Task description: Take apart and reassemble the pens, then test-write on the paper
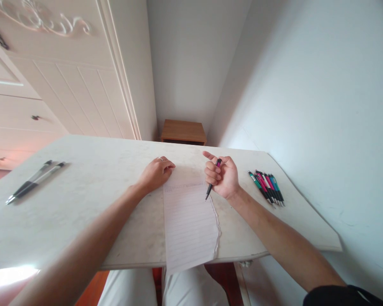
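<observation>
A torn sheet of lined paper (188, 221) lies on the white table (92, 199) in front of me, its lower end hanging over the near edge. My left hand (156, 172) rests on the paper's top left corner, fingers curled down against it, a ring on one finger. My right hand (221, 175) hovers just above the paper's upper right edge, closed around a black pen with a pink top (212, 182). The pen's tip points down toward the paper; the index finger sticks out to the left.
Several coloured pens (267, 188) lie in a row on the table to the right, near the wall. Two grey-black pens (35, 180) lie at the far left. A small wooden stand (183, 131) sits beyond the table; a white wardrobe (60, 80) stands at left.
</observation>
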{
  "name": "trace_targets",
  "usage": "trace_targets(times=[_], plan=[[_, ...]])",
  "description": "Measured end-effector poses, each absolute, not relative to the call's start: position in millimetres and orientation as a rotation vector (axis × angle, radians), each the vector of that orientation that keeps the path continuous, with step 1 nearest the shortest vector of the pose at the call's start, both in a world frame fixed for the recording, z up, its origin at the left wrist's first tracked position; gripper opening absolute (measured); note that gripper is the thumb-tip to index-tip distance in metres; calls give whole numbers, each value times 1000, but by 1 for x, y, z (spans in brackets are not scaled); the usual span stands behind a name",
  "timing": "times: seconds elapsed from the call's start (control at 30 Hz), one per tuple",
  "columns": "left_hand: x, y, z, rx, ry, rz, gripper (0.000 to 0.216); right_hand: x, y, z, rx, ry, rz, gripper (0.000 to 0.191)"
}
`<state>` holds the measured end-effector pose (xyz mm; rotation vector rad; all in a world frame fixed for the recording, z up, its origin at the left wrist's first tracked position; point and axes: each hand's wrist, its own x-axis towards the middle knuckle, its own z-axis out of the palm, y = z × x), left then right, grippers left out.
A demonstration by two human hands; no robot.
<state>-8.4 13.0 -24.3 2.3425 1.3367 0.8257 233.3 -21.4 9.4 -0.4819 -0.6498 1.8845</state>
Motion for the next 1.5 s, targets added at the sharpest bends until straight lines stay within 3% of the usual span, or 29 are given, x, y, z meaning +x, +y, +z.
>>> trace_targets(times=[0.63, 0.93, 1.1, 1.3, 1.5], plan=[[-27, 23, -20, 2084, 1064, 670, 37, 236, -22, 13, -426, -637, 1839, 31], [-22, 24, -22, 2183, 1073, 696, 27, 238, -22, 14, -373, -616, 1875, 26], [-21, 23, -22, 2200, 1098, 682, 27, 236, -24, 16, -379, -664, 1897, 41], [-19, 22, -21, 2231, 1111, 685, 26, 233, -24, 10, -464, -700, 1917, 14], [-18, 24, -26, 2251, 1091, 719, 26, 231, -24, 11, -404, -668, 1940, 28]])
